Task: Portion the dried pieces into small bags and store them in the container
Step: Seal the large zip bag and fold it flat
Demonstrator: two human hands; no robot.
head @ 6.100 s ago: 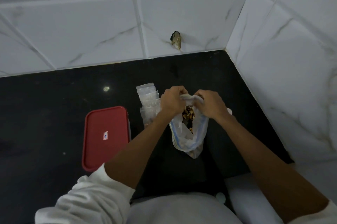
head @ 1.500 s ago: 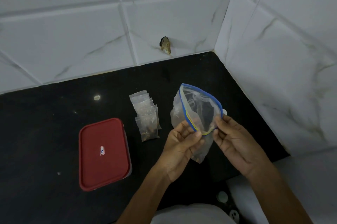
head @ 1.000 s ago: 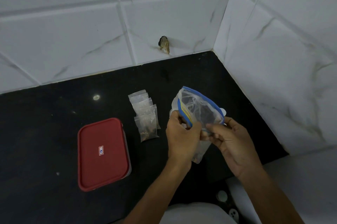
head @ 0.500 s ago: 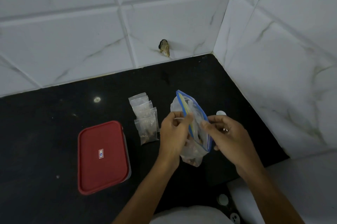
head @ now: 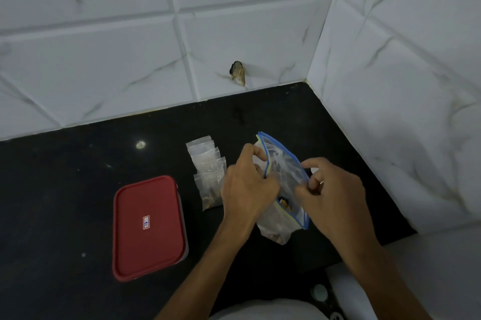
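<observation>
1. Grip check: left hand (head: 247,187) curls on the bag (head: 286,163) rim, right hand (head: 330,194) pinches the opposite wall.
2. Change: its mouth, gaping a second ago, is narrower now, bag lower; pieces (head: 284,203) show between the hands, so a scoop looks next.
3. Just left of the left hand lie small bags (head: 208,171); container (head: 148,226), lidded, further left.
4. Black counter (head: 65,189) underneath, white tiled walls (head: 234,33) beyond.

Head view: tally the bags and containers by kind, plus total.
Small bags: 4 that show, overlapping in a row
Big zip bag: 1, gripped by the left hand and the right hand
Container with red lid: 1, lid on
Total: 6
</observation>
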